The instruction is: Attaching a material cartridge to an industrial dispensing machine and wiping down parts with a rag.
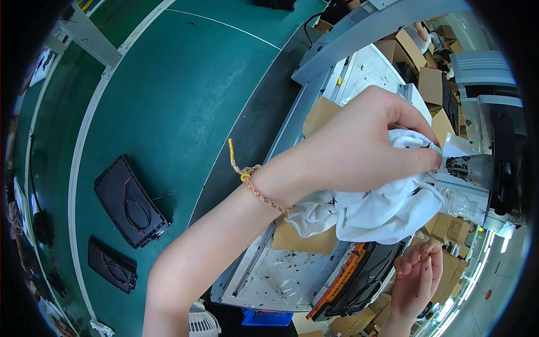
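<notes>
My left hand [387, 140] is closed on a bunched white cloth [387, 216] marked with dark specks. Its thumb and fingertips pinch the cloth right beside a speckled metal tip [469, 168] of a machine head; whether they touch cannot be told. The cloth's lower folds hang over a machine bed and a piece of cardboard [303, 238]. My right hand [418, 275] is lower right, palm up, with its fingers loosely curled and nothing in them. Near it, a black and orange panel-like part [359, 275] lies on the bed.
The white machine bed [269, 281] is scattered with black bits. A grey machine frame [359, 39] arches over its far end. On the green surface [185, 84] at left lie two black casings [132, 205] with thin wires. Open cardboard boxes [432, 87] stand at right, and a blue bin [266, 317] below.
</notes>
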Tool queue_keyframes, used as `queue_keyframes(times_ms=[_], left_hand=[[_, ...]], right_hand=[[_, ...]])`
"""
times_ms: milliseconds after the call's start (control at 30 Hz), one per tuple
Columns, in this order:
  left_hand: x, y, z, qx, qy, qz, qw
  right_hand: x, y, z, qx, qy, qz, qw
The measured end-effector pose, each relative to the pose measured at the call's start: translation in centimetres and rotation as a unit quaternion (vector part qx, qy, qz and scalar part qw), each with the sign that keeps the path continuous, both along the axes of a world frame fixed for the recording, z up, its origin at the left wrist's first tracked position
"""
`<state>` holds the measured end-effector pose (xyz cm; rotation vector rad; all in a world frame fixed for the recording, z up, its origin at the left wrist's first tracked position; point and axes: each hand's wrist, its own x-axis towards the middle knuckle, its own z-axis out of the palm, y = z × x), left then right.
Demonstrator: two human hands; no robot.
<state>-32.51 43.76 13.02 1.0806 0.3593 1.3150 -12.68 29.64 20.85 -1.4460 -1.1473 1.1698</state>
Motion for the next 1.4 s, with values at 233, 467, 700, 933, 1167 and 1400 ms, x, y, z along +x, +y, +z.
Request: queue_keyframes(times_ms=[233, 467, 700, 933, 1167, 1400], left_hand=[[0.1, 0.2, 1.0, 0.164, 0.077, 0.164, 0.97], [0.1, 0.1, 1.3, 0.127, 0.082, 0.115, 0.982], [1.5, -0.2, 0.6, 0.124, 0.064, 0.165, 0.976], [0.9, 0.0, 0.4, 0.055, 0.094, 0.136, 0.985], [0.0, 0.3, 0.1, 0.108, 0.03, 0.126, 0.986], [-0.1, -0.2, 0.4, 0.07, 0.041, 0.081, 0.993]], right_hand=[[0.0, -0.2, 0.1, -0.01, -0.005, 0.003, 1.0], [-0.4, -0.2, -0.2, -0.009, 0.002, 0.001, 1.0], [-1.0, 0.1, 0.2, 0.002, -0.016, -0.003, 1.0], [-1.3, 0.2, 0.7, 0.005, -0.02, -0.006, 1.0], [-1.5, 0.3, 0.6, -0.004, -0.015, -0.007, 1.0], [-1.5, 0.2, 0.4, -0.009, -0.018, 0.005, 1.0]])
